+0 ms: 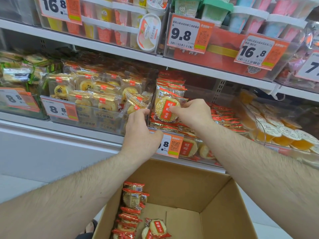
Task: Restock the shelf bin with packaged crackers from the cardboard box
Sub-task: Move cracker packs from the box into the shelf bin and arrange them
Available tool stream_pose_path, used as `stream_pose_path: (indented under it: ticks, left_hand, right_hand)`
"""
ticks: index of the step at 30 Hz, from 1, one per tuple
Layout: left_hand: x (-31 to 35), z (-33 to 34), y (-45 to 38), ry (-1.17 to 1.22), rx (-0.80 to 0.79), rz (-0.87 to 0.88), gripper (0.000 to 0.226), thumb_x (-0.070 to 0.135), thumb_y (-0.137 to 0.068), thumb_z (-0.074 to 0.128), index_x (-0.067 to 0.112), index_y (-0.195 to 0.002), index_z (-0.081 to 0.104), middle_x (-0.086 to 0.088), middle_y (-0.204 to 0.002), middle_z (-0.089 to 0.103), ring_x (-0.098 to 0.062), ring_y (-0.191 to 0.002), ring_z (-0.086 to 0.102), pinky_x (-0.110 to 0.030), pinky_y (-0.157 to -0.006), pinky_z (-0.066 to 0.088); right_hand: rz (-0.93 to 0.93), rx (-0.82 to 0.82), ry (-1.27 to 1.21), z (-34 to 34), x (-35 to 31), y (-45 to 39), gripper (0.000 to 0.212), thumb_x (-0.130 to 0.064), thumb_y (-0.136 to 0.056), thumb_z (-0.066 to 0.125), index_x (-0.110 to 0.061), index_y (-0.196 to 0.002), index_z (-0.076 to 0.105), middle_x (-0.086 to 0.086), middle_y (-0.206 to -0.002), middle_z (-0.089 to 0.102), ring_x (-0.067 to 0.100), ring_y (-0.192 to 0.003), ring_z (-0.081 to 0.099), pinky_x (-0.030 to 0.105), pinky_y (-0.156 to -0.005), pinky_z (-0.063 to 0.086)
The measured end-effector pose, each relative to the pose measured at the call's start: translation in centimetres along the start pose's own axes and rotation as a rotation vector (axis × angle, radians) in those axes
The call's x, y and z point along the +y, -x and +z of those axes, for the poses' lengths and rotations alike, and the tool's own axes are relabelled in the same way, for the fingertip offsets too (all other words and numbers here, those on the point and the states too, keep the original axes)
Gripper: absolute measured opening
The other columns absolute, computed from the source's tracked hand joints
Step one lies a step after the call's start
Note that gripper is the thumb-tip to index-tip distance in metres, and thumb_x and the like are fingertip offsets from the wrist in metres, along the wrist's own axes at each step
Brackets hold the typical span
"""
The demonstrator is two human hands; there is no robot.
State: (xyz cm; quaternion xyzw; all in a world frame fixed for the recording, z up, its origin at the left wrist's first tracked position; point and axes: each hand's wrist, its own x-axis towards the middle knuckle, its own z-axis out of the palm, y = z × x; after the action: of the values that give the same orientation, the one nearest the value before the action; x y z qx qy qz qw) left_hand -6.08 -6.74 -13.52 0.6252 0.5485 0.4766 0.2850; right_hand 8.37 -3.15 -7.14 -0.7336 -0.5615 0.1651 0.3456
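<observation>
Low in the frame, the cardboard box (215, 192) holds a row of cracker packets (132, 200) along its left wall, and at centre the shelf bin (155, 131) already carries a stack. Right hand (193, 112) pinches an upright packet (166, 107) by its edge; left hand (139, 135) curls its fingers (140, 113) on the bin's corner. Such packets look light, crinkly, slippery and brittle inside, so holding the sealed edges seems safest.

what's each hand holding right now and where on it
Right hand pinches the upright cracker packet at its right edge. Left hand grips the bin's left wall.
</observation>
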Motion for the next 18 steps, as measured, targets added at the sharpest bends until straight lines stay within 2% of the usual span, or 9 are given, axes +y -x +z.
stream_pose_path:
  ticks: [2, 4, 6, 7, 9, 11, 14, 16, 18]
  left_hand:
    - [-0.1, 0.0, 0.2, -0.050, 0.027, 0.068, 0.056, 0.015, -0.082, 0.067, 0.022, -0.131, 0.041, 0.010, -0.120, 0.033, -0.012, -0.118, 0.038, -0.030, -0.103, 0.038]
    - [-0.1, 0.0, 0.5, -0.085, 0.036, 0.177, 0.050, 0.014, -0.081, 0.066, 0.023, -0.124, 0.042, 0.011, -0.112, 0.034, -0.011, -0.110, 0.040, -0.027, -0.095, 0.039]
    - [-0.1, -0.2, 0.9, -0.067, -0.022, 0.287, 0.041, 0.013, -0.081, 0.064, 0.028, -0.113, 0.043, 0.015, -0.101, 0.042, -0.008, -0.091, 0.045, -0.025, -0.080, 0.042]
    - [-0.2, -0.2, 1.1, -0.050, -0.086, 0.319, 0.036, 0.015, -0.081, 0.063, 0.031, -0.108, 0.045, 0.016, -0.094, 0.047, -0.008, -0.081, 0.047, -0.024, -0.072, 0.042]
    - [-0.6, 0.2, 1.9, -0.044, -0.243, 0.347, 0.024, 0.021, -0.078, 0.058, 0.032, -0.098, 0.050, 0.013, -0.081, 0.054, -0.010, -0.067, 0.050, -0.026, -0.062, 0.043]
    - [-1.6, 0.9, 2.8, -0.115, -0.428, 0.344, 0.015, 0.023, -0.077, 0.056, 0.029, -0.091, 0.055, 0.012, -0.074, 0.057, -0.009, -0.065, 0.053, -0.028, -0.061, 0.043]
    - [-3.9, 2.2, 4.3, -0.416, -0.801, 0.307, 0.015, 0.021, -0.082, 0.058, 0.020, -0.096, 0.060, 0.008, -0.084, 0.064, -0.014, -0.080, 0.059, -0.030, -0.072, 0.048]
    - [-5.1, 2.7, 4.7, -0.630, -0.997, 0.298, 0.012, 0.021, -0.083, 0.059, 0.026, -0.094, 0.058, 0.014, -0.085, 0.061, -0.011, -0.084, 0.057, -0.025, -0.077, 0.047]
    - [-6.2, 3.5, 5.5, -0.718, -1.135, 0.260, 0.019, 0.026, -0.085, 0.059, 0.031, -0.103, 0.060, 0.016, -0.093, 0.061, -0.008, -0.091, 0.056, -0.024, -0.085, 0.046]
  right_hand:
    - [0.013, 0.004, 0.008, -0.2, 0.0, 0.3, 0.035, -0.049, -0.079, 0.074, -0.018, -0.077, 0.059, -0.009, -0.076, 0.060, 0.001, -0.065, 0.053, 0.024, -0.059, 0.047]
    - [0.024, 0.015, 0.021, -0.3, 0.1, 1.0, 0.046, -0.051, -0.079, 0.073, -0.011, -0.101, 0.067, -0.003, -0.098, 0.068, 0.009, -0.082, 0.062, 0.030, -0.070, 0.051]
    - [-0.032, 0.106, 0.067, -0.2, 0.7, 1.8, 0.056, -0.049, -0.082, 0.070, -0.009, -0.120, 0.062, -0.002, -0.106, 0.065, 0.016, -0.094, 0.061, 0.030, -0.077, 0.047]
    - [-0.117, 0.189, 0.081, 0.1, 1.3, 2.5, 0.053, -0.046, -0.082, 0.069, -0.011, -0.122, 0.062, -0.001, -0.107, 0.064, 0.015, -0.096, 0.059, 0.028, -0.079, 0.045]
    - [-0.355, 0.365, 0.004, 0.7, 2.7, 4.7, 0.025, -0.031, -0.080, 0.068, -0.016, -0.101, 0.067, -0.006, -0.088, 0.059, 0.009, -0.081, 0.053, 0.025, -0.074, 0.043]
    - [-0.501, 0.432, -0.115, 1.9, 5.2, 7.5, 0.005, -0.018, -0.075, 0.066, -0.017, -0.075, 0.061, -0.012, -0.062, 0.045, 0.005, -0.059, 0.041, 0.025, -0.059, 0.038]
    - [-0.399, 0.205, -0.167, 4.8, 10.6, 11.5, 0.011, -0.014, -0.071, 0.064, -0.017, -0.064, 0.056, -0.009, -0.046, 0.036, 0.008, -0.048, 0.038, 0.020, -0.051, 0.033]
    - [-0.222, 0.021, -0.077, 6.9, 14.2, 12.7, 0.017, -0.013, -0.072, 0.066, -0.021, -0.063, 0.054, -0.009, -0.047, 0.042, 0.007, -0.051, 0.044, 0.019, -0.053, 0.035]
    - [-0.046, -0.192, 0.067, 9.2, 18.2, 13.2, 0.019, -0.013, -0.076, 0.064, -0.024, -0.065, 0.054, -0.010, -0.055, 0.050, 0.006, -0.055, 0.048, 0.021, -0.057, 0.037]
